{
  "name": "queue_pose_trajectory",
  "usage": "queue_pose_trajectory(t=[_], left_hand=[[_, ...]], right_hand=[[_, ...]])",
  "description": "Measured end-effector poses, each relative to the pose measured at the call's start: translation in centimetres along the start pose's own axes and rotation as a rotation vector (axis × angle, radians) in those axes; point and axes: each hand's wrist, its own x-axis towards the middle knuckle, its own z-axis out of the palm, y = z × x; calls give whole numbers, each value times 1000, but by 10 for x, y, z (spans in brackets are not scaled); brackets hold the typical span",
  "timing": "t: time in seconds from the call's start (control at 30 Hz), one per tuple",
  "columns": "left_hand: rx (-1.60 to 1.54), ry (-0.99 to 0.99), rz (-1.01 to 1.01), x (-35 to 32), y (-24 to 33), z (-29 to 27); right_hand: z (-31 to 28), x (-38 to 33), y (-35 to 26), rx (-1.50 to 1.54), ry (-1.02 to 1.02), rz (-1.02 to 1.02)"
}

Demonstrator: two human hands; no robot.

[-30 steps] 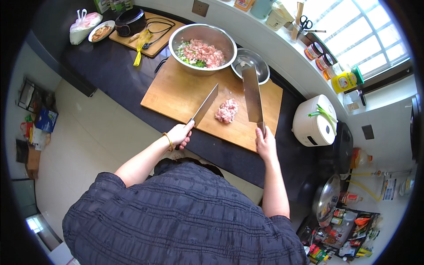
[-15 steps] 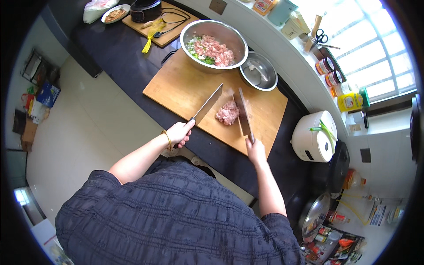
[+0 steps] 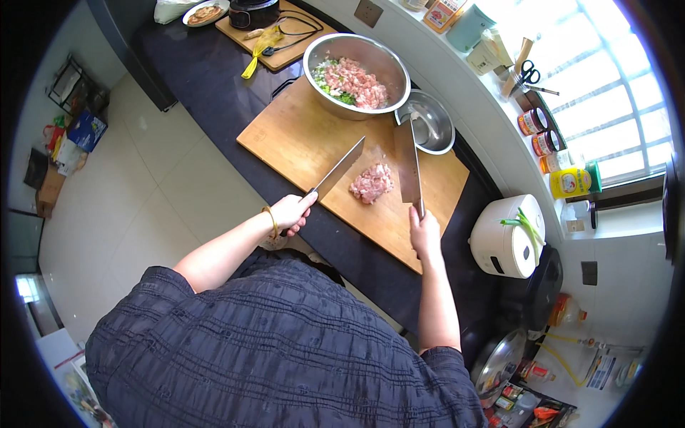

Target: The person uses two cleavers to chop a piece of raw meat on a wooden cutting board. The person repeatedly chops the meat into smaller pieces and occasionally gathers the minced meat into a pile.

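My left hand (image 3: 293,215), with a yellow bracelet at the wrist, grips the handle of a kitchen knife (image 3: 342,167) whose blade slants over the cutting board's near edge. In my right hand (image 3: 425,234) is a cleaver (image 3: 408,164), its broad blade pointing away from me and raised, overlapping the small bowl in the picture. Between the two blades a small mound of chopped raw meat (image 3: 372,183) lies on the wooden cutting board (image 3: 300,125). Neither blade touches the mound. Both handles are mostly hidden by my fingers.
A large steel bowl (image 3: 399,64) with minced meat and chopped green onion stands at the board's far side. Beside it sits a smaller steel bowl (image 3: 441,135). A white rice cooker (image 3: 499,235) with green onion on its lid is at the right. Jars (image 3: 531,122) line the windowsill.
My right hand has lifted the cleaver away from the meat, up and slightly right. The left hand's knife stays almost where it was. The whole view has shifted a little.
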Motion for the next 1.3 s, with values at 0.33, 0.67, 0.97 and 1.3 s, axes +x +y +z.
queue_pose_trajectory(t=[0.33, 0.67, 0.97, 1.3], left_hand=[[3, 23, -14, -3, 0, 6], [-23, 44, -15, -6, -2, 1], [232, 125, 105, 57, 48, 9], [419, -31, 70, 12, 49, -3]], right_hand=[[15, 10, 18, 20, -7, -1], [-32, -31, 47, -119, -207, 7], [-35, -42, 38, 184, -57, 49], [-10, -52, 46, 249, -18, 25]])
